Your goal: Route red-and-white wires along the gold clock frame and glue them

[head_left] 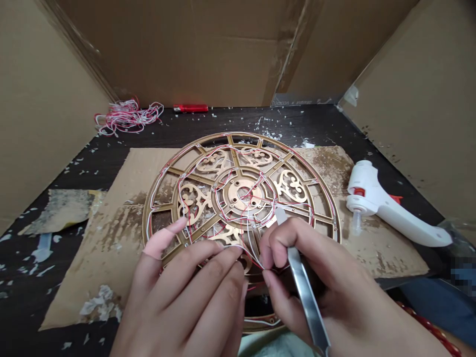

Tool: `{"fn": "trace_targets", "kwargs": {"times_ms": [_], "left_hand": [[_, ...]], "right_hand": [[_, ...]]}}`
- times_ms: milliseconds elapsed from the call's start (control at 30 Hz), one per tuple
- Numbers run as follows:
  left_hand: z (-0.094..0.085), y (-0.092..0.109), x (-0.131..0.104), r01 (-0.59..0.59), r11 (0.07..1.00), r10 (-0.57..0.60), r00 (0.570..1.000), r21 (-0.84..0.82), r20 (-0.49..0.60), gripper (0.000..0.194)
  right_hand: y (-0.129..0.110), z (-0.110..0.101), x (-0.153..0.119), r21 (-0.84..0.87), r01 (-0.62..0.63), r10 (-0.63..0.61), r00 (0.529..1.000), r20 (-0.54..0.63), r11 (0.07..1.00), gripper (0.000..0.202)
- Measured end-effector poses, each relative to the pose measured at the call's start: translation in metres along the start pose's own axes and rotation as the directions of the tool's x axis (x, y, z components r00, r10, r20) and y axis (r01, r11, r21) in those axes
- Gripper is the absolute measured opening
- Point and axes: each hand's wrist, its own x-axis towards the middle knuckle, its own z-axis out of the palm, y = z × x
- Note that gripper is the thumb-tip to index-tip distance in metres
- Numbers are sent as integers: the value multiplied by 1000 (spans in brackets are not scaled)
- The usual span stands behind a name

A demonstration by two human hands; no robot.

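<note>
A round gold openwork frame with scroll ornaments and a central hub lies on brown cardboard. Thin red and white wires run along its rings and spokes. My left hand is over the frame's near left part, fingers pressed together on a white wire, one finger stretched out. Close beside it, my right hand is closed, with metal tweezers held in it and its fingertips pinching the wire. The near part of the frame is mostly hidden by both hands.
A white glue gun lies on the cardboard sheet at the right. A wire bundle and red lighter are at the back. Sandpaper lies left. Cardboard walls enclose the dark table, strewn with white scraps.
</note>
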Motion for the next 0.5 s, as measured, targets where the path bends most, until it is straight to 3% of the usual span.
{"fn": "trace_targets", "kwargs": {"times_ms": [200, 433, 500], "left_hand": [[0, 2, 3, 4, 1000, -4, 1000, -17, -13, 10], [0, 0, 2, 10, 1000, -10, 1000, -18, -8, 11], [0, 1, 2, 22, 1000, -22, 1000, -17, -8, 12]], "right_hand": [[1, 2, -2, 102, -5, 8, 1000, -25, 995, 24], [-7, -1, 4, 449, -52, 27, 998, 63, 892, 35], [-8, 0, 2, 476, -21, 15, 1000, 17, 879, 34]]}}
